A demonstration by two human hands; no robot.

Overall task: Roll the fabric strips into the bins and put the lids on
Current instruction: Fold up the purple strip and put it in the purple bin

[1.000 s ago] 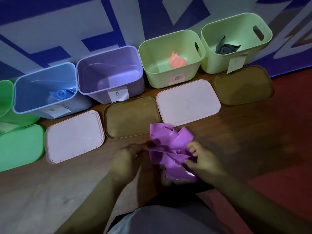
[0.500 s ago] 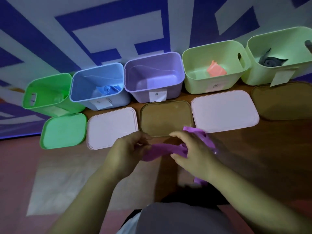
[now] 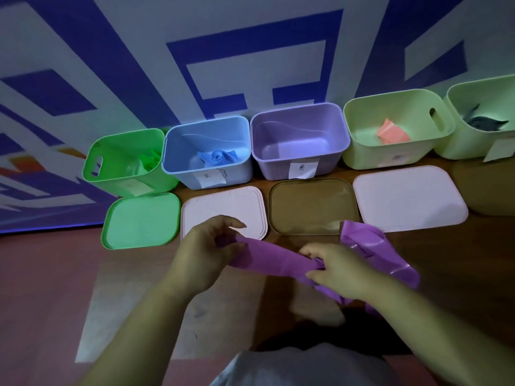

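A purple fabric strip (image 3: pixel 274 260) is stretched between my hands above the floor. My left hand (image 3: pixel 207 252) pinches its left end. My right hand (image 3: pixel 333 270) grips it further along, and the crumpled remainder (image 3: pixel 373 246) bunches to the right of that hand. Behind stands the purple bin (image 3: pixel 299 140), with nothing inside, and its brown lid (image 3: pixel 312 207) lies in front of it. The blue bin (image 3: pixel 207 154) holds a rolled blue strip (image 3: pixel 217 157).
A green bin (image 3: pixel 122 160) and green lid (image 3: pixel 140 220) lie at the left. Two pale pink lids (image 3: pixel 223 204) (image 3: pixel 409 197) flank the brown one. Two light green bins (image 3: pixel 395 132) (image 3: pixel 485 118) at the right hold an orange strip (image 3: pixel 391 132) and a dark strip (image 3: pixel 485 122). A patterned wall runs behind.
The crumpled purple strip has been pulled out straight between my hands. My left hand moved left along it. The view shifted left, bringing the green bin and lid into sight.
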